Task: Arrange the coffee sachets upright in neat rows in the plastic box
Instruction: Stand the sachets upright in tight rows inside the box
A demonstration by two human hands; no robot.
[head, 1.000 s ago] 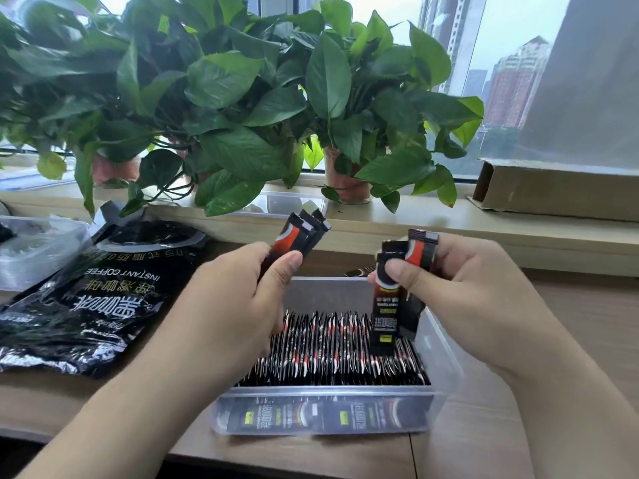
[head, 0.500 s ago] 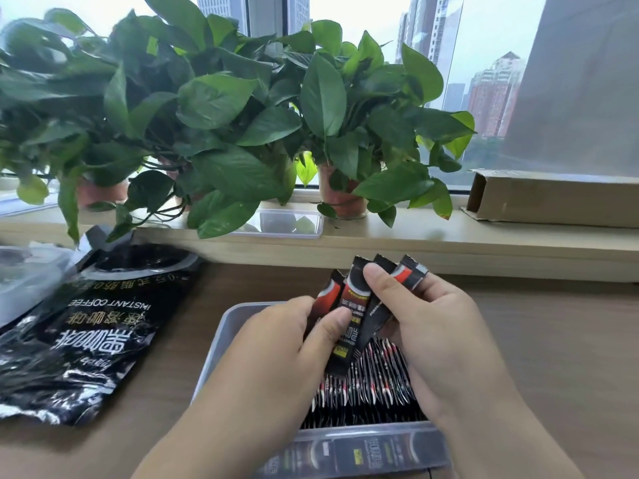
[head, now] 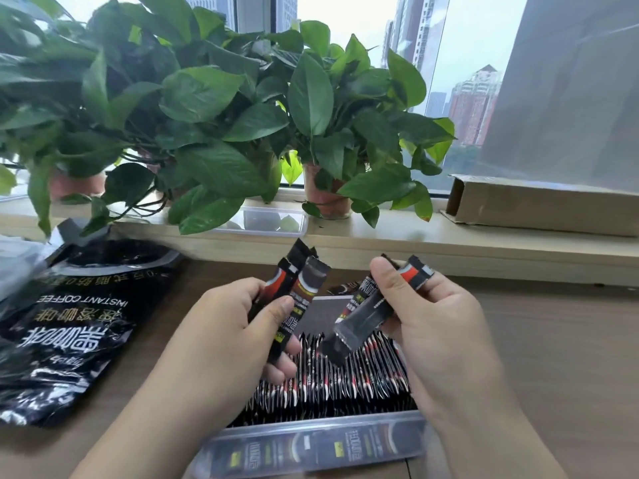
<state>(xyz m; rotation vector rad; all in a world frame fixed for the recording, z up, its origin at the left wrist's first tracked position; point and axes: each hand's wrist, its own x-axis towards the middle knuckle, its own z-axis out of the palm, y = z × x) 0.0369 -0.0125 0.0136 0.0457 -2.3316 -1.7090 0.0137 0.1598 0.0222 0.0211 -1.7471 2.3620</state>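
Dozens of sachets [head: 345, 375] stood packed upright in the box [head: 311, 444] up front on the tabletop [head: 553, 340]. Just above them, left hand [head: 221, 340] had its grip closed round a few more sachets, and right hand [head: 439, 326] pinched some tilted ones. Coffee bag [head: 69, 323] lay off left, plants [head: 207, 115] behind.
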